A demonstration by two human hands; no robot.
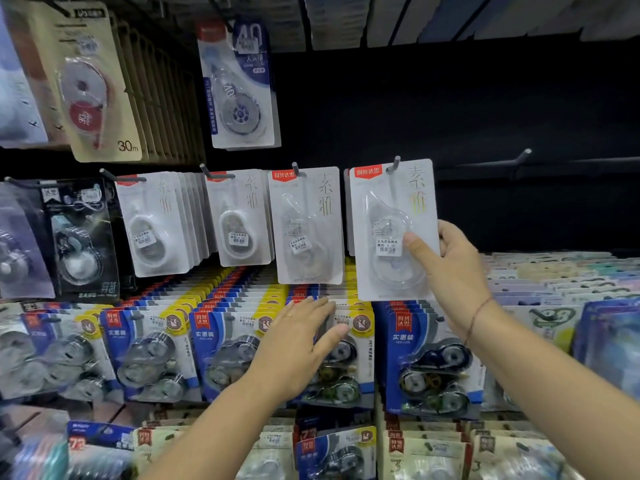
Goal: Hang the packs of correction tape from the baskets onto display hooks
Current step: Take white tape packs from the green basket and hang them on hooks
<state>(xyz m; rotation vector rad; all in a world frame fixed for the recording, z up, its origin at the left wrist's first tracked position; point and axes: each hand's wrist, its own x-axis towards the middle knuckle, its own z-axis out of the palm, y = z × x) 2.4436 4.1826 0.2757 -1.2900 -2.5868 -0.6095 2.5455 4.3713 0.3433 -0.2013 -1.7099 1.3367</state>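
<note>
1. the pack of correction tape [381,209] hangs at the hook [396,163], whose tip pokes out through the card's top slot.
2. the right hand [450,261], below and right of the hook, pinches the pack's lower right edge, thumb in front, fingers behind.
3. the left hand [298,344], lower and left of the hook, lies flat and empty on the blue triple packs [149,344].
4. the pack is likely light: stiff card and a slick clear blister that may dent. it is best held by the card edge.
</note>
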